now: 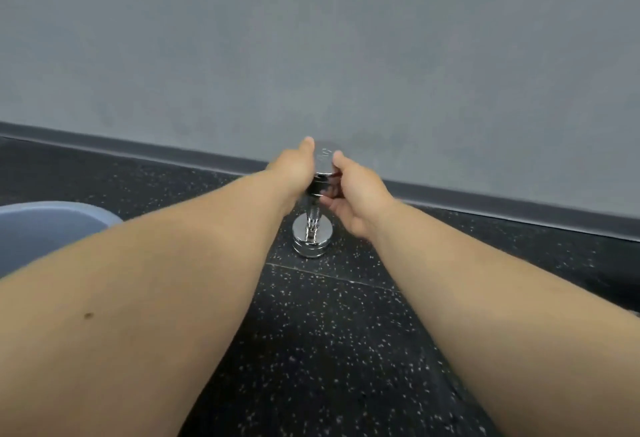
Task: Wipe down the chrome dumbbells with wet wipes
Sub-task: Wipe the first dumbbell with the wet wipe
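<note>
Chrome dumbbell [313,214] stands upright, top gripped by both hands' closed fingers [337,198], grey tub [52,225] leftward.

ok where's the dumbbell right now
The dumbbell stands on end at centre of the head view, on the speckled floor near the grey wall, between the left hand and right hand.
</note>
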Demonstrator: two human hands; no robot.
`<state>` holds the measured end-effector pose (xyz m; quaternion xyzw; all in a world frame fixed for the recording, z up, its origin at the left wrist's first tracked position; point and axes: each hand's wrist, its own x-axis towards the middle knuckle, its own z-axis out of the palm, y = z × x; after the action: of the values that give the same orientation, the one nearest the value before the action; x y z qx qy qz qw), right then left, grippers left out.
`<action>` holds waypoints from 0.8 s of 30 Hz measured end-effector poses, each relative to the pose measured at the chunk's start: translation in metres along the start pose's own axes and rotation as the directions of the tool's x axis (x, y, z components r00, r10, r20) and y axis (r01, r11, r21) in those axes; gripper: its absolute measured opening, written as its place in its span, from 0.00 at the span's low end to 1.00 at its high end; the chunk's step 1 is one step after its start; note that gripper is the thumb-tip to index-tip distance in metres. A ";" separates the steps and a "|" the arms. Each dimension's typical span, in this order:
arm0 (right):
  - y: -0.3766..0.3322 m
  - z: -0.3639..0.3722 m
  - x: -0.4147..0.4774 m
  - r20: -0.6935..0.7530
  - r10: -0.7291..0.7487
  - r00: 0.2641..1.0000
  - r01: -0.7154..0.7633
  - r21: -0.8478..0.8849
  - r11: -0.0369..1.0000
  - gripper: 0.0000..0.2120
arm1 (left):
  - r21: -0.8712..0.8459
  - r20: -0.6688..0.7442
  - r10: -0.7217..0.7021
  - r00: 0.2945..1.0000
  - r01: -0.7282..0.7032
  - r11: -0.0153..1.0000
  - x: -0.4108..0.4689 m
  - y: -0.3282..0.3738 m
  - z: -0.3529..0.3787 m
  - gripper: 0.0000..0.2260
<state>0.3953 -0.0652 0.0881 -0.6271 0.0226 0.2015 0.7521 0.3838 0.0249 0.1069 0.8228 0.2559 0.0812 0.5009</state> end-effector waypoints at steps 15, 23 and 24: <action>-0.009 -0.043 -0.075 0.009 0.069 0.998 -0.067 -0.160 0.985 0.25 | -0.110 -0.068 -0.119 0.991 0.111 0.988 -0.060 -0.003 -0.001 0.14; 0.018 -0.165 -0.230 -0.176 0.214 0.961 -0.243 -0.169 0.955 0.13 | -0.057 0.251 -0.035 0.967 0.051 0.997 -0.210 0.007 0.094 0.14; 0.024 -0.182 -0.249 -0.201 0.240 0.950 -0.271 -0.142 0.952 0.12 | -0.068 0.290 -0.018 0.957 0.040 0.997 -0.234 0.015 0.105 0.13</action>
<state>0.1983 -0.3040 0.0986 -0.6955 0.1551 0.2409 0.6590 0.2290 -0.1803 0.0978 0.8031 0.1889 -0.0377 0.5639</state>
